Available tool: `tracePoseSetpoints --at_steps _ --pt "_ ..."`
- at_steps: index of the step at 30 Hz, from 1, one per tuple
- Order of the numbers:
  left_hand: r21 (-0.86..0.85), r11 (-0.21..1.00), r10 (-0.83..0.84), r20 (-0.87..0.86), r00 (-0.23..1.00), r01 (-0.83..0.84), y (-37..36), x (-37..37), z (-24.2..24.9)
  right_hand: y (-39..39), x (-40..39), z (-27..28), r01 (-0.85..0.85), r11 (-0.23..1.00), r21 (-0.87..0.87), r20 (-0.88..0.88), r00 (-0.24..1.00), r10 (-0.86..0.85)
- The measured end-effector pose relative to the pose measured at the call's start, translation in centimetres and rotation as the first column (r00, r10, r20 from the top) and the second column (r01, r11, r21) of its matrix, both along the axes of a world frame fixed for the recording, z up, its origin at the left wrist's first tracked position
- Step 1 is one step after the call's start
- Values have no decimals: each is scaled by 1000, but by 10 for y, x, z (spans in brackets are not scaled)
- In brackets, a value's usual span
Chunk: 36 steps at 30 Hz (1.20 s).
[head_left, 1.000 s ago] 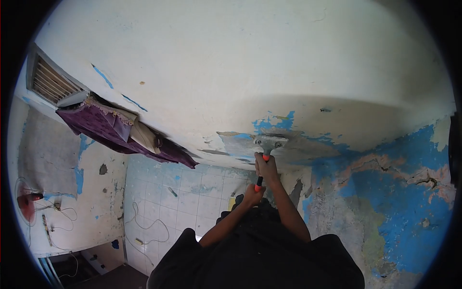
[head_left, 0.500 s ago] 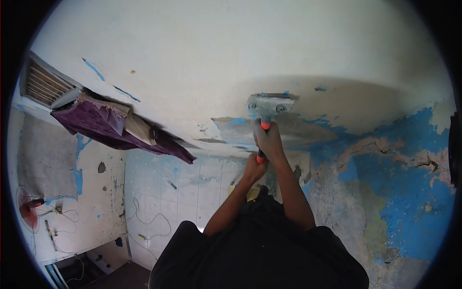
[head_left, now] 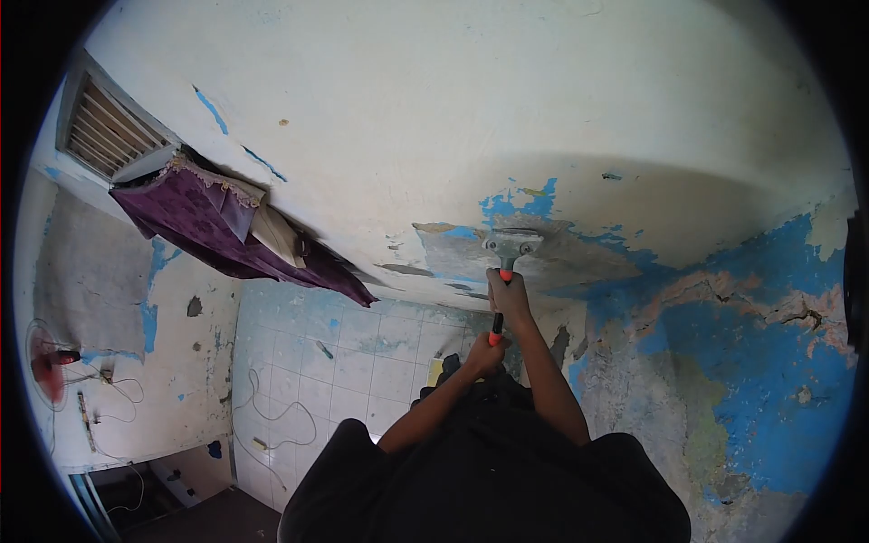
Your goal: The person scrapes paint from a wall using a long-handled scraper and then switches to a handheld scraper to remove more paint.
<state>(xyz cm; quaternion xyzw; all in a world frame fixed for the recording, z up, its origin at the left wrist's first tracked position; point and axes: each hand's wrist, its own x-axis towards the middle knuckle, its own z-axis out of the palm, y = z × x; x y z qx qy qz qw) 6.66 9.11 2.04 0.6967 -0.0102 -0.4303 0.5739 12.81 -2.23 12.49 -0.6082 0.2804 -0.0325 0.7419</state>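
Both my hands are wrapped around the black and orange handle of a wide-headed scraper [head_left: 513, 240]. My right hand [head_left: 509, 299] grips it high, just under the head. Lower down, my left hand [head_left: 486, 354] closes around the orange end. The metal head lies over a bare grey patch in the cream-painted wall [head_left: 380, 118]. Just above the head, a ragged blue area [head_left: 520, 201] shows where the cream coat is gone.
A purple curtain [head_left: 195, 222] hangs at the left beneath a slatted vent [head_left: 113, 127]. A red fan [head_left: 50, 366] is at the far left. A cable [head_left: 290, 442] trails over the tiled floor [head_left: 353, 371]. Cracked blue wall [head_left: 769, 362] stands at the right.
Both hands have drawn the scraper down the wall, toward my body. Blue now shows in the cream paint where the head was. The whole view has shifted slightly.
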Motion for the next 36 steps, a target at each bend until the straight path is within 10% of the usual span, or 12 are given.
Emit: tracePoseSetpoints --at_steps 13,19,29,36 --pt "41 998 38 218 975 -48 -22 38 46 -12 17 60 -35 984 -176 174 982 67" --pt "7 996 -84 85 993 84 -10 5 -2 -17 -10 -22 57 994 95 42 997 -62" --pt "59 997 -62 257 964 48 -15 -4 -1 -25 -17 -4 -28 996 79 104 994 20" --pt "38 999 9 72 997 -12 -18 7 13 -18 -1 -14 -57 998 19 60 997 56"
